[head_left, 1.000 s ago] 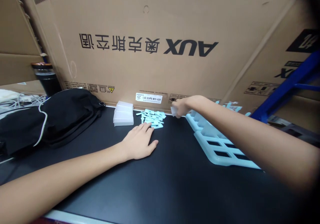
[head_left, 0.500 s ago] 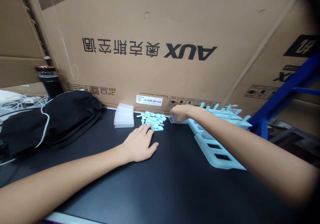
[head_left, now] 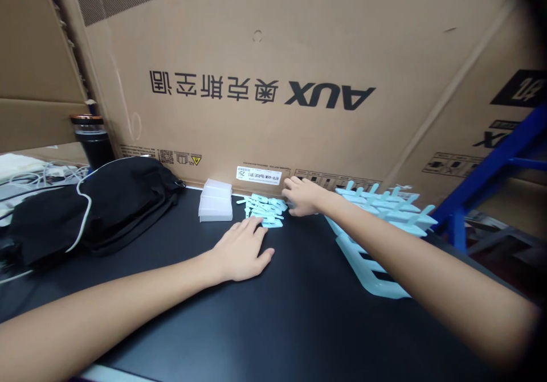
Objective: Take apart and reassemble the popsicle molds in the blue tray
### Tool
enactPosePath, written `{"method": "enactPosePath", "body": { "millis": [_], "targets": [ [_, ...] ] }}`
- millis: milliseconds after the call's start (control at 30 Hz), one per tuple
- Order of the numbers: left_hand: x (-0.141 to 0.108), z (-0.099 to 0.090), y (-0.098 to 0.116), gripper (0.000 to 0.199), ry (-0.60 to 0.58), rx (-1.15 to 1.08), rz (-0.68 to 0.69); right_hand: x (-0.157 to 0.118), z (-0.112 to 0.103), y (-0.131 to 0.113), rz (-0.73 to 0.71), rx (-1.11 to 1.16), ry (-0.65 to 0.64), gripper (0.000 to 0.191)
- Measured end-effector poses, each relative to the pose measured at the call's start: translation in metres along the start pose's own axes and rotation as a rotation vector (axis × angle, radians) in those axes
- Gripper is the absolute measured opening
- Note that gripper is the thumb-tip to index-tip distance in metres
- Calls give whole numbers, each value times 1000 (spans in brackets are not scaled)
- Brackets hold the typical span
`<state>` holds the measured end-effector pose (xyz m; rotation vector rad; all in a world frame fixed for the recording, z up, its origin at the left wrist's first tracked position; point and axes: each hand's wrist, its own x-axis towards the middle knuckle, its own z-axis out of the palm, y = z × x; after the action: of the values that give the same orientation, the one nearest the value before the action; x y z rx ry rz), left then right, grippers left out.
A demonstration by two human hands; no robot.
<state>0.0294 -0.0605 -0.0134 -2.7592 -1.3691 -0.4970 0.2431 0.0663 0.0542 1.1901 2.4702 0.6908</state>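
Note:
My left hand (head_left: 243,249) lies flat on the black table, fingers apart, its fingertips at the near edge of a pile of light-blue sticks (head_left: 265,208). Just right of the pile, my right hand (head_left: 302,196) has its fingers bent over a clear plastic piece (head_left: 292,205), mostly hidden beneath them. A light-blue rack (head_left: 371,279) stands to the right, partly behind my right forearm, with several blue handles sticking up at its far part. Left of the pile, translucent plastic molds (head_left: 216,201) sit side by side in a row.
A large cardboard box (head_left: 265,126) stands along the table's back edge. On the left are a black bag (head_left: 98,202) with a white cable, a dark bottle (head_left: 92,140) and tangled cables. A blue metal frame (head_left: 491,160) rises at the right.
My right hand has shifted slightly left, toward the pile of sticks, and now covers more of the clear piece. My left hand rests as before. The view has moved a little.

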Motion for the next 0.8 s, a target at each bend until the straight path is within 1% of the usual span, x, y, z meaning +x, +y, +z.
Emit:
{"method": "enactPosePath", "body": {
  "millis": [167, 400, 467, 533, 600, 633, 700, 733, 800],
  "targets": [
    [-1, -1, 1, 52, 5, 8, -2, 6, 4, -5, -48, -44, 39, 35],
    [0, 6, -2, 57, -28, 8, 16, 12, 7, -13, -74, -54, 84, 34],
    [0, 7, -3, 57, -31, 9, 15, 12, 4, -12, -69, -53, 91, 37],
    [-1, 7, -3, 57, -29, 10, 12, 6, -5, -8, -70, -7, 130, 39],
    [-1, 6, -3, 55, -19, 11, 14, -11, -22, -4, -76, 132, 226, 39],
    [0, 5, -2, 54, -11, 10, 17, -23, -32, -2, -74, 230, 293, 38],
    [0, 3, 0, 53, 4, 4, 20, -58, -52, 0, -40, 408, 429, 37],
    [1, 2, 0, 52, 11, 0, 20, -78, -60, 0, 3, 457, 492, 35],
    [1, 0, 1, 50, 23, -6, 15, -121, -66, -2, 162, 492, 635, 31]
  ]
}}
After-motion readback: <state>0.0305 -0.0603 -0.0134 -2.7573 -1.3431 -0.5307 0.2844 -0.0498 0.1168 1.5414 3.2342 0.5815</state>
